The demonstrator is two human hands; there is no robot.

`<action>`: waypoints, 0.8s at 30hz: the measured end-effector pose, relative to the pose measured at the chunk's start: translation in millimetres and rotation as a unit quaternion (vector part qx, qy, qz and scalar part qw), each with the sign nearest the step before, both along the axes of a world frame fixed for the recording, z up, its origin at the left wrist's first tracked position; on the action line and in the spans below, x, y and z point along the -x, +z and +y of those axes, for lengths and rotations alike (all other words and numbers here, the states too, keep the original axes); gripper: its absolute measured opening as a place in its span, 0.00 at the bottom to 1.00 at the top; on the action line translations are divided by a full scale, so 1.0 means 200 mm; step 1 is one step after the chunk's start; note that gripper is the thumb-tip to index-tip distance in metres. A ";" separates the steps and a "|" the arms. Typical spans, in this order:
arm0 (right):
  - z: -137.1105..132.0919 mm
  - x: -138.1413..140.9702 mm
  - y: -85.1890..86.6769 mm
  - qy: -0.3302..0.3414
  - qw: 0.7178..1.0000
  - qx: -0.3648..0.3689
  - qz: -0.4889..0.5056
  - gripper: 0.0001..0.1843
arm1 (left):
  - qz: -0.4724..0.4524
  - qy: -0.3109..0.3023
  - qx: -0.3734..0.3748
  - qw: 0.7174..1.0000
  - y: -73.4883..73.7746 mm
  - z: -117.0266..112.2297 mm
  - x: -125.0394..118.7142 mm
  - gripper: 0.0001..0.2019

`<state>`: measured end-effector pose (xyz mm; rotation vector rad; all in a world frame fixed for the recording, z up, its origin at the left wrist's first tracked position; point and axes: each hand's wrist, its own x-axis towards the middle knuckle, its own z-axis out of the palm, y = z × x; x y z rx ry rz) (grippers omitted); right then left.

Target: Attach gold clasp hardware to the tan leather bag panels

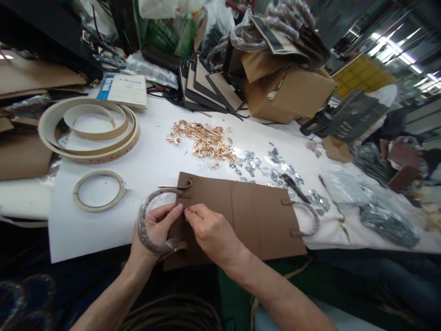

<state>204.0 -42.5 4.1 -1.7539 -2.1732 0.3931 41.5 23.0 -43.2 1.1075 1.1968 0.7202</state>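
Observation:
A flat brown leather bag panel point(248, 216) lies on the white table sheet point(151, 161), with a wrapped curved handle point(308, 219) at its right end. My left hand point(159, 227) curls around the plastic-wrapped handle point(146, 220) at the panel's left end, fingers closed on it. My right hand point(210, 230) pinches something small against the panel's left edge, right beside my left fingertips. What it pinches is too small to name. A pile of gold metal fittings point(203, 138) lies behind the panel.
Silvery plastic-wrapped bits point(265, 165) are scattered right of the gold pile. Coiled beige strips point(89, 128) and a tape ring point(99, 191) lie at left. Cardboard boxes point(285, 87), black-edged panels point(206, 87) and a booklet point(122, 89) crowd the back. A dark tool point(294, 186) rests near the panel.

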 end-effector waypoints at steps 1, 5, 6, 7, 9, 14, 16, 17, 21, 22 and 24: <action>0.01 -0.03 -0.01 0.005 0.999 0.000 0.038 0.14 | 0.000 -0.001 0.000 1.000 0.00 0.00 0.00 0.18; 0.06 -0.14 -0.05 0.042 0.982 0.000 0.183 0.13 | -0.009 -0.023 0.023 0.999 0.02 0.03 0.01 0.22; 0.07 -0.16 -0.06 0.047 0.979 0.002 0.200 0.13 | -0.002 -0.033 0.016 0.999 0.03 0.03 0.01 0.22; 0.09 -0.17 -0.06 0.051 0.976 0.005 0.212 0.13 | 0.008 -0.044 0.003 0.999 0.03 0.04 0.02 0.21; 0.11 -0.19 -0.07 0.054 0.971 0.013 0.231 0.11 | 0.040 -0.067 -0.037 0.996 0.04 0.05 0.03 0.19; 0.13 -0.19 -0.09 0.057 0.966 0.022 0.251 0.09 | 0.103 -0.102 -0.095 0.985 0.08 0.08 0.05 0.16; 0.13 -0.19 -0.09 0.060 0.966 0.018 0.249 0.10 | 0.107 -0.108 -0.100 0.983 0.09 0.09 0.05 0.16; 0.13 -0.19 -0.10 0.062 0.967 0.012 0.249 0.10 | 0.107 -0.114 -0.100 0.983 0.10 0.09 0.05 0.17; 0.11 -0.18 -0.12 0.069 0.967 -0.021 0.243 0.11 | 0.096 -0.119 -0.085 0.985 0.14 0.10 0.04 0.19; 0.11 -0.18 -0.13 0.071 0.967 -0.027 0.243 0.11 | 0.089 -0.116 -0.077 0.986 0.15 0.10 0.04 0.19; 0.11 -0.18 -0.14 0.073 0.965 -0.035 0.250 0.10 | 0.073 -0.108 -0.057 0.990 0.18 0.10 0.03 0.20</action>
